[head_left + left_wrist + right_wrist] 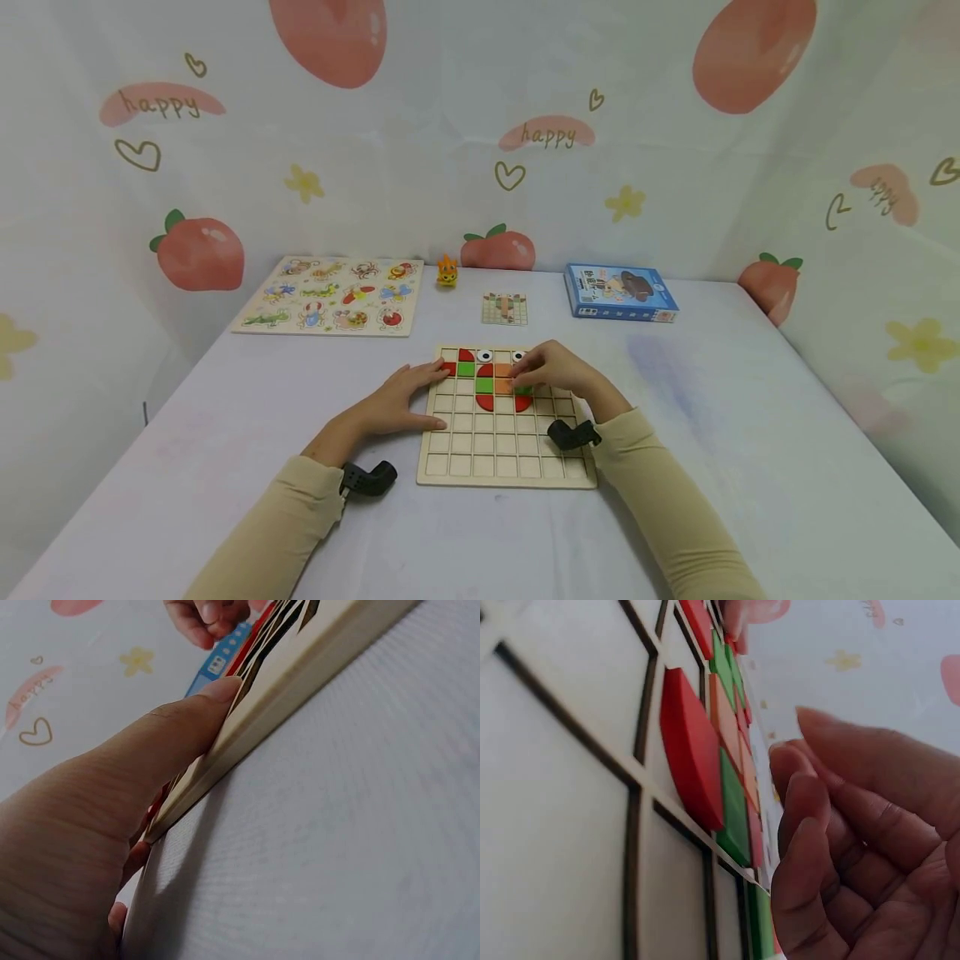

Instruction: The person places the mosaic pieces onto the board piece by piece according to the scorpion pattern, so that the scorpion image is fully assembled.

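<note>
A wooden grid board (pixel 483 465) lies flat on the table, with red, green and orange pieces and two eye pieces in its upper cells. My left hand (pixel 393 404) rests at the board's left edge, fingers extended near a red piece (pixel 449 369); its thumb (pixel 191 712) lies on the rim. Over the upper right cells, my right hand (pixel 558 371) has bent fingers beside an orange piece (pixel 503 386). Nothing shows between its thumb and index fingertips in the right wrist view. Below that hand sit a green piece (pixel 733 806) and a rounded red piece (pixel 690 750).
Beyond the board lies a small pattern card (pixel 505 309). A picture puzzle board (pixel 330 296) with bugs lies at the back left. An orange toy figure (pixel 447 272) stands beside it, and a blue box (pixel 621 292) lies at the back right. A patterned curtain (pixel 420 167) closes the rear.
</note>
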